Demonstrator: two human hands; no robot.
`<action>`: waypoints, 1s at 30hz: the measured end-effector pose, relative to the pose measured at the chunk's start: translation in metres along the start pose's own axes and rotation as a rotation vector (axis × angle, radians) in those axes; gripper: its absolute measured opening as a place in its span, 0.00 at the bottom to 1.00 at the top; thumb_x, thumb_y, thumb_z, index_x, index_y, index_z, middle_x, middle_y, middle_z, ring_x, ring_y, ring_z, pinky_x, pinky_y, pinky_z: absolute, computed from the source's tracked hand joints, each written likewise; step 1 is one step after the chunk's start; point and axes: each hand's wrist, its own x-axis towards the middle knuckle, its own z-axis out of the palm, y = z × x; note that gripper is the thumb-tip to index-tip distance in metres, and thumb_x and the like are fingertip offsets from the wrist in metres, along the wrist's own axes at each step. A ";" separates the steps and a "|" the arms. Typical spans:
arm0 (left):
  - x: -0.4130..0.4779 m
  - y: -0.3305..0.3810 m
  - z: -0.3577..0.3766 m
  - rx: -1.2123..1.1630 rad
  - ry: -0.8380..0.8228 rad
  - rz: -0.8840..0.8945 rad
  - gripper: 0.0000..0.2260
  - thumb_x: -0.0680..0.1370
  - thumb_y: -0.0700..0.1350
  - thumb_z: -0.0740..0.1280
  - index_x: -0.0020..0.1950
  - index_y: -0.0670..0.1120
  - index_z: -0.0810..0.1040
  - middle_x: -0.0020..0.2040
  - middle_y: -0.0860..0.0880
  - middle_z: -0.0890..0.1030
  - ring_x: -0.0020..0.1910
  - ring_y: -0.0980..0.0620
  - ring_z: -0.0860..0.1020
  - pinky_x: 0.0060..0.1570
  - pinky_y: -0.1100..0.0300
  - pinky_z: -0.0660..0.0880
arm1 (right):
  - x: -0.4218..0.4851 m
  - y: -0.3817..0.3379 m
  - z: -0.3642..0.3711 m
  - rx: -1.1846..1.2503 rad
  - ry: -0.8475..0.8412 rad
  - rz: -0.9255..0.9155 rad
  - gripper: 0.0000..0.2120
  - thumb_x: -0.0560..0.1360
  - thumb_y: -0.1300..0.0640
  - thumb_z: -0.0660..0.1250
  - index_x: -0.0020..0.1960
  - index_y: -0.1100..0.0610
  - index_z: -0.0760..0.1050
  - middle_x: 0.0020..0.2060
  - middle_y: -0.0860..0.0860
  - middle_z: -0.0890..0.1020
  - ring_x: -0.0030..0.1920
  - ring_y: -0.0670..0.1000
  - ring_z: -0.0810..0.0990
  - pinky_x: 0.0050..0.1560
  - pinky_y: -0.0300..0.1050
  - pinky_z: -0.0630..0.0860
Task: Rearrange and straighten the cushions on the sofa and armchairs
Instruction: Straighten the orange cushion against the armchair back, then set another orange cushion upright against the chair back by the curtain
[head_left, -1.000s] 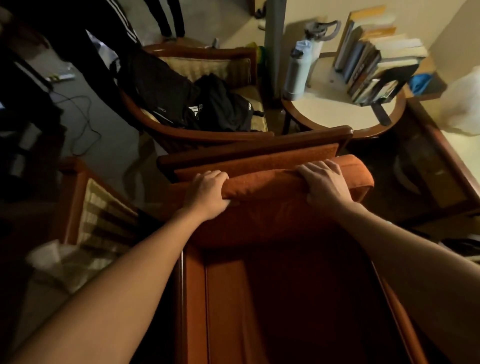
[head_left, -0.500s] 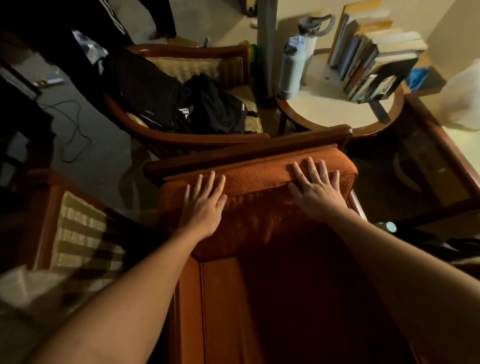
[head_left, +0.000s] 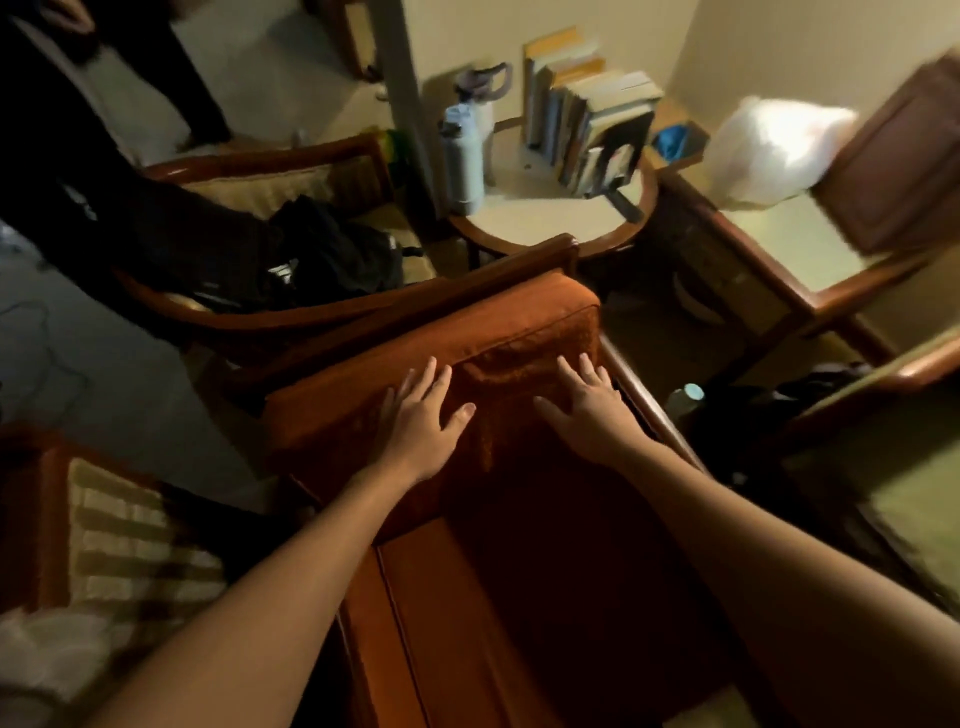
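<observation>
Both hands lie flat, fingers spread wide, holding nothing: left hand (head_left: 423, 421) and right hand (head_left: 592, 413) against the orange back cushion (head_left: 498, 338).

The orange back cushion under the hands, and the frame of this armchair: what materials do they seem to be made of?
The orange back cushion looks like woven or velvety fabric over soft filling: matte, with a stitched seam and wrinkles near the left hand and right hand. The armchair frame looks like varnished reddish-brown wood: smooth and rounded, with a glossy highlight. The blur leaves the exact cloth open.
</observation>
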 end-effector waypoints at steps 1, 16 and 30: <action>0.000 0.016 0.000 -0.018 -0.011 0.038 0.30 0.80 0.62 0.56 0.79 0.51 0.56 0.81 0.51 0.51 0.79 0.47 0.49 0.76 0.47 0.48 | -0.014 0.007 -0.006 0.046 0.017 0.055 0.36 0.76 0.36 0.59 0.78 0.49 0.51 0.78 0.56 0.50 0.77 0.61 0.47 0.75 0.63 0.51; -0.102 0.375 0.054 0.111 -0.177 0.735 0.29 0.79 0.62 0.60 0.76 0.49 0.65 0.77 0.49 0.64 0.75 0.49 0.64 0.69 0.50 0.64 | -0.300 0.214 -0.154 0.307 0.415 0.534 0.33 0.77 0.39 0.60 0.76 0.53 0.59 0.77 0.59 0.56 0.76 0.62 0.54 0.75 0.53 0.54; -0.386 0.736 0.232 0.104 -0.359 1.240 0.29 0.78 0.63 0.61 0.75 0.48 0.67 0.75 0.48 0.68 0.70 0.46 0.71 0.66 0.50 0.71 | -0.698 0.473 -0.210 0.438 0.828 0.966 0.32 0.77 0.39 0.59 0.76 0.52 0.60 0.76 0.55 0.60 0.74 0.57 0.61 0.71 0.51 0.62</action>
